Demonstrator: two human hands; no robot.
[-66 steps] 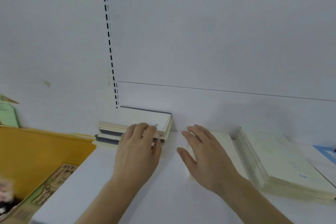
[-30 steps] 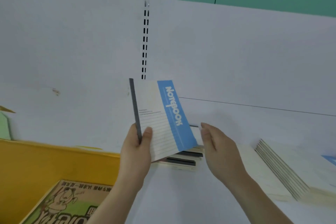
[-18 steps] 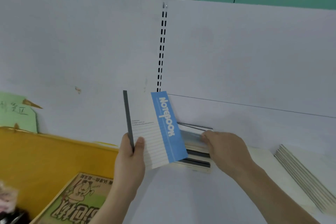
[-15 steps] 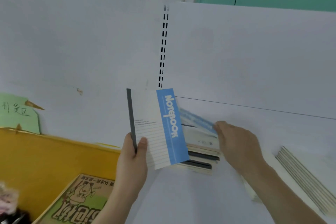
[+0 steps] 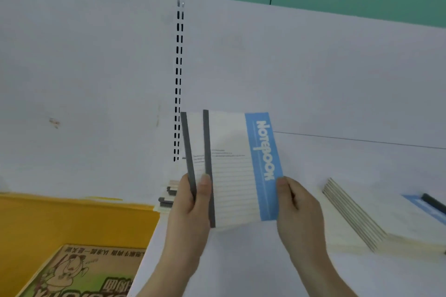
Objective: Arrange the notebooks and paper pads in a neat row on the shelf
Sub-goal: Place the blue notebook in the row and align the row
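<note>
Both hands grip notebooks – left hand (image 5: 190, 202), right hand (image 5: 298, 210) on the front notebook (image 5: 231, 166) – the shelf (image 5: 241, 260) row is not yet formed.

two notebooks (image 5: 231, 166) stand upright above the shelf (image 5: 241, 260), one behind the other, between the left hand (image 5: 190, 210) and the right hand (image 5: 296, 207). behind them, on the shelf, lies a stack (image 5: 169, 196). a pile (image 5: 376, 219) lies to the right. left of the shelf is a bin (image 5: 72, 219) with a box (image 5: 79, 272) in it.
</note>
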